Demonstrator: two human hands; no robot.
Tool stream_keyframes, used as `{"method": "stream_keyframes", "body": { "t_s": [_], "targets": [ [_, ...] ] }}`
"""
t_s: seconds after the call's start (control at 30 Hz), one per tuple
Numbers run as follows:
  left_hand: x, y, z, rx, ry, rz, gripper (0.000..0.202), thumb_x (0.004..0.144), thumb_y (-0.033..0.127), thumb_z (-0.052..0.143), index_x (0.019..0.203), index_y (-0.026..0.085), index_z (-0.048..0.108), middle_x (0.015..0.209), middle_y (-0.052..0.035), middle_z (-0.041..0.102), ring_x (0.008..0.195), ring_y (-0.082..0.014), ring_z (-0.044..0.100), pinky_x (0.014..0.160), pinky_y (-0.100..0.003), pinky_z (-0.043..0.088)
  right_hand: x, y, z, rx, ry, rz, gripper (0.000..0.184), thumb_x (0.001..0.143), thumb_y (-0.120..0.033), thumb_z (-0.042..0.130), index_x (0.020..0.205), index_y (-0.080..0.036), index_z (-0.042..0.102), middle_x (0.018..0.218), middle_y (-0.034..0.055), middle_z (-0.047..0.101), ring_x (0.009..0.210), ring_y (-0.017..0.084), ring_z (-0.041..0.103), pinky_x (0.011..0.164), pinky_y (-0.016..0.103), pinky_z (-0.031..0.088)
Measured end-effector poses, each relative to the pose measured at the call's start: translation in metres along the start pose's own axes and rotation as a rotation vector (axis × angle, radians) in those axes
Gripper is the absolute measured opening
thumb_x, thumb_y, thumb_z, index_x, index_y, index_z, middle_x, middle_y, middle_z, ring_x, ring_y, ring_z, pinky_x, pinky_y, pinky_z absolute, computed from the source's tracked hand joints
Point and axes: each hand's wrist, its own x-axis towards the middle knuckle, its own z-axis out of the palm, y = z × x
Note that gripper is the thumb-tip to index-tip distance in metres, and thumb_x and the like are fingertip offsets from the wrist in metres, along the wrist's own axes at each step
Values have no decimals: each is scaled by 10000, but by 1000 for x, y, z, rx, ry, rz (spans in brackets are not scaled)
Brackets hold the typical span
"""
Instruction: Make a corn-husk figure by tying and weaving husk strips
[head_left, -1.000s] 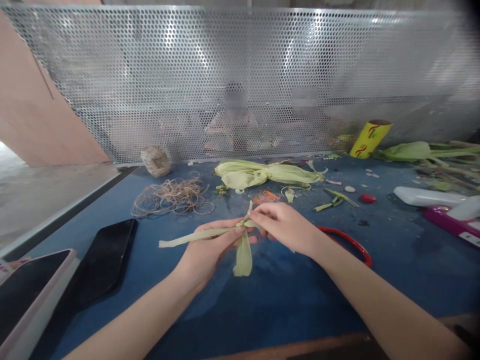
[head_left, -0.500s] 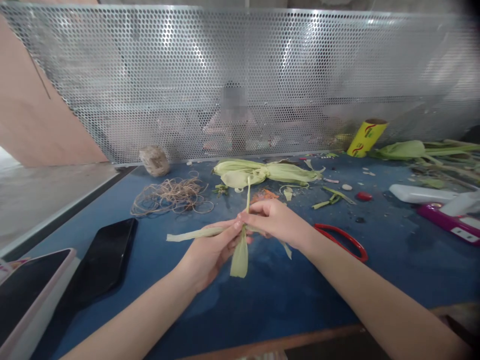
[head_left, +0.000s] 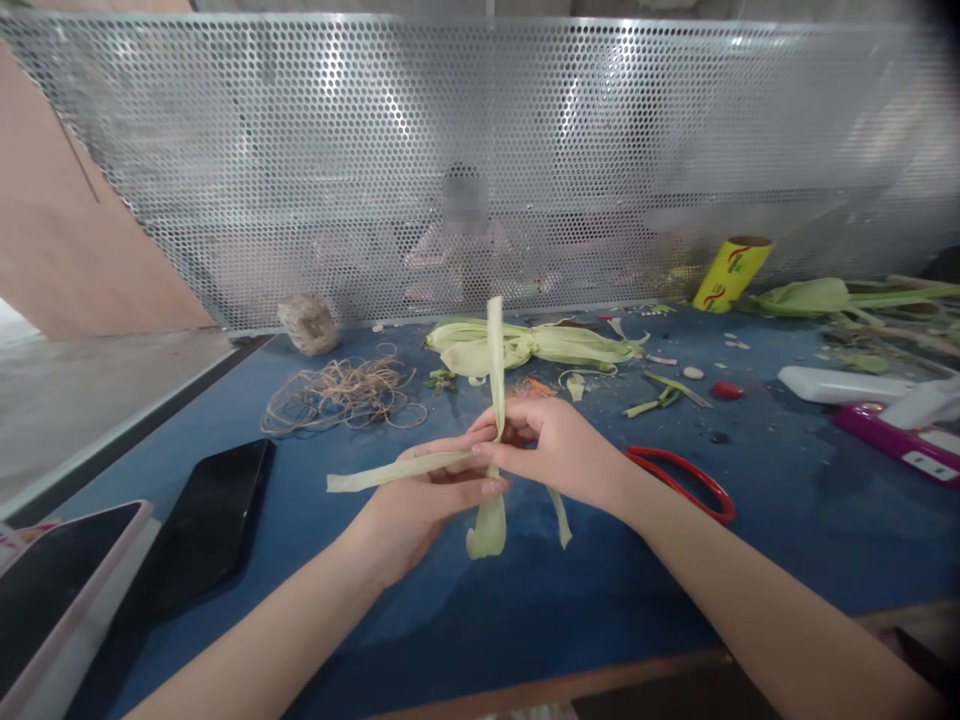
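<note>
Pale green leaf strips [head_left: 390, 470] cross each other between my two hands above a blue table [head_left: 570, 600]. My left hand [head_left: 420, 510] pinches the crossing from below, with one strip sticking out to the left. My right hand [head_left: 559, 450] pinches the same spot from the right. One strip [head_left: 495, 350] stands upright above my fingers, and two ends hang down below them.
A bundle of green husks [head_left: 525, 347] lies just behind my hands, with a coil of tan twine [head_left: 341, 392] to its left. Red-handled scissors [head_left: 686, 482] lie right of my right wrist. Two dark phones [head_left: 202, 530] rest at the left. A yellow roll [head_left: 731, 273] stands by the perforated metal screen.
The strip end that pointed up only a little has been drawn up and now stands tall above my fingers. Both hands stay pinched at the crossing.
</note>
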Motion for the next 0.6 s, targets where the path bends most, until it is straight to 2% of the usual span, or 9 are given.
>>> {"method": "stream_keyframes", "body": {
  "t_s": [0.13, 0.23, 0.3, 0.4, 0.47, 0.6],
  "targets": [
    [-2, 1, 0, 9, -51, -15, 330, 572, 59, 752, 872, 192, 716, 735, -19, 720, 670, -101, 623, 700, -202, 478, -1, 0, -1, -30, 4, -48, 165, 801, -265, 535, 930, -172, 581, 711, -2, 590, 615, 98, 554, 540, 205, 436],
    [-3, 3, 1, -15, -39, -19, 310, 591, 79, 747, 881, 183, 715, 773, -37, 724, 676, -103, 632, 700, -195, 472, 0, 0, -3, 14, -40, -22, 231, 836, -352, 493, 949, -164, 567, 591, -34, 523, 477, 71, 473, 451, 185, 388],
    [-2, 3, 2, -55, -1, -14, 263, 626, 136, 737, 884, 179, 715, 796, -52, 725, 684, -122, 644, 692, -211, 475, 0, -2, -4, -16, -13, -21, 299, 874, -396, 414, 950, -160, 581, 554, -33, 513, 452, 74, 454, 439, 190, 376],
    [0, 1, 3, -97, 35, 3, 190, 662, 199, 718, 845, 149, 718, 711, -59, 717, 637, -138, 645, 664, -235, 481, 0, -4, -2, -154, 80, -90, 322, 902, -362, 358, 954, -180, 619, 746, 20, 635, 662, 123, 578, 582, 221, 443],
    [2, -1, 3, -104, 37, 6, 163, 670, 201, 713, 816, 130, 711, 652, -52, 701, 581, -121, 625, 629, -225, 481, -1, -5, 1, -237, 100, -133, 318, 902, -352, 363, 1023, -211, 622, 858, 24, 658, 793, 156, 600, 673, 250, 457],
    [8, -4, 3, -131, 28, 6, 139, 668, 235, 717, 760, 134, 688, 565, -1, 651, 499, -82, 585, 571, -188, 484, -2, -6, 4, -393, 125, -179, 346, 909, -343, 358, 1152, -234, 579, 862, 39, 635, 830, 178, 589, 746, 300, 452]
  ]
}}
